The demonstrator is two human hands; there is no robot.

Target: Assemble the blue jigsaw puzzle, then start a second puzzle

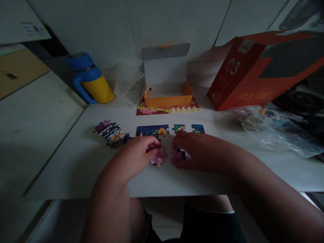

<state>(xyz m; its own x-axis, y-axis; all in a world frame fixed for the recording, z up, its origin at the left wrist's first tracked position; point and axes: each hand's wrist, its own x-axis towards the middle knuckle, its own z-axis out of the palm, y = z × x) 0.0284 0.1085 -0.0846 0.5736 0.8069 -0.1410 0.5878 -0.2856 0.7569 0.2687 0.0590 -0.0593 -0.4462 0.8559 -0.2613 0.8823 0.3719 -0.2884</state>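
Over the white table, my left hand has its fingers curled, with thumb and fingertips at the edge of a purple puzzle piece. Thumb and fingers of my right hand bracket another purple puzzle piece, which has a dark corner. A small gap separates these two pieces. Just beyond my hands lies a joined dark blue puzzle section with an orange moon-like shape. To its right are a loose blue-and-orange piece and a dark blue corner piece. My hands partly cover this row.
A fanned pile of puzzle pieces lies at left. Behind stand an open orange box on a picture board, a clear plastic bag and a blue-yellow jug. At right are a red box and bagged pieces.
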